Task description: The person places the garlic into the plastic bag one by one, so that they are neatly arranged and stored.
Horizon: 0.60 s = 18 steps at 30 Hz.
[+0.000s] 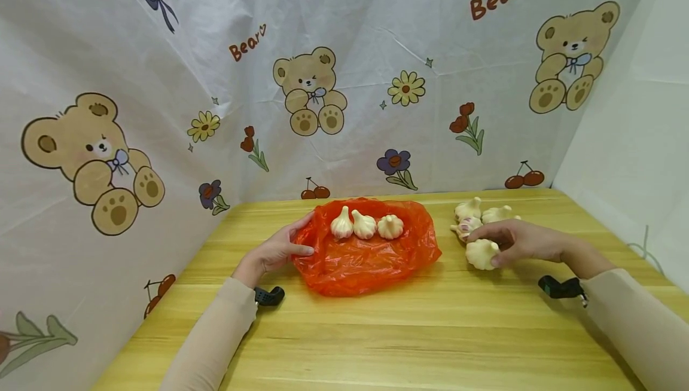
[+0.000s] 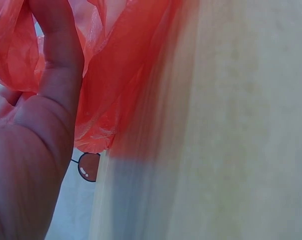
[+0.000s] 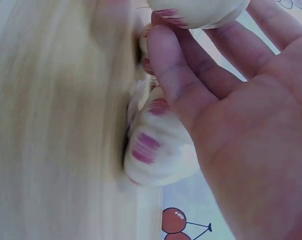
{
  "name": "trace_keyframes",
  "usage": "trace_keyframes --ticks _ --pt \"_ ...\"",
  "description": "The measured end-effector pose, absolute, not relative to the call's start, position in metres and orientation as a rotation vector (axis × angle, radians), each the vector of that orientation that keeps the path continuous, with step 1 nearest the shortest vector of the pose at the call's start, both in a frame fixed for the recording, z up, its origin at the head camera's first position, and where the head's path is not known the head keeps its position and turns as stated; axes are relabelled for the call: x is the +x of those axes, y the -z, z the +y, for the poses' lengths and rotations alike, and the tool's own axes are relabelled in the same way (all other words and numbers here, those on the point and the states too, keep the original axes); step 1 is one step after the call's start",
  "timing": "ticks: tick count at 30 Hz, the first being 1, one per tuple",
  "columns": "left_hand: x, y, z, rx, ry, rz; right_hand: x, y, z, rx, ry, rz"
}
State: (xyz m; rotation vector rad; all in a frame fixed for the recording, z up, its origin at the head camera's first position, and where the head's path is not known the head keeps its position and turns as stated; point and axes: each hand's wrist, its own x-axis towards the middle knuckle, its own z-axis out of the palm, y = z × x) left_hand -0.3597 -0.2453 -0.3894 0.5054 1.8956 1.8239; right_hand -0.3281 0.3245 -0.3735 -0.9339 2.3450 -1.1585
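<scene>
A red plastic bag (image 1: 366,265) lies spread on the table with three garlic bulbs (image 1: 364,225) in a row on it. My left hand (image 1: 274,250) grips the bag's left edge, thumb on top; in the left wrist view the red film (image 2: 110,75) passes by the fingers. At the right, my right hand (image 1: 524,243) pinches a garlic bulb (image 1: 482,254) between thumb and fingers. Several other bulbs (image 1: 468,208) sit just behind it. The right wrist view has the pinched bulb (image 3: 201,11) at the fingertips and another bulb (image 3: 161,145) beside the hand.
The wooden table (image 1: 344,343) meets a hanging sheet (image 1: 366,158) printed with bears and flowers at the back and left. A white wall (image 1: 635,158) stands on the right, with a thin cable (image 1: 646,253) near its foot.
</scene>
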Motion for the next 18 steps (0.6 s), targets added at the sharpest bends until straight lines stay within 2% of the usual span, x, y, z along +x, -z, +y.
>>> trace_keyframes --ticks 11,18 --pt "-0.36 0.392 -0.248 0.504 -1.814 1.908 -0.332 0.357 0.313 -1.056 1.193 2.352" --pt "-0.362 0.391 -0.246 0.518 -1.812 1.911 -0.331 0.349 0.302 -0.972 1.189 2.402"
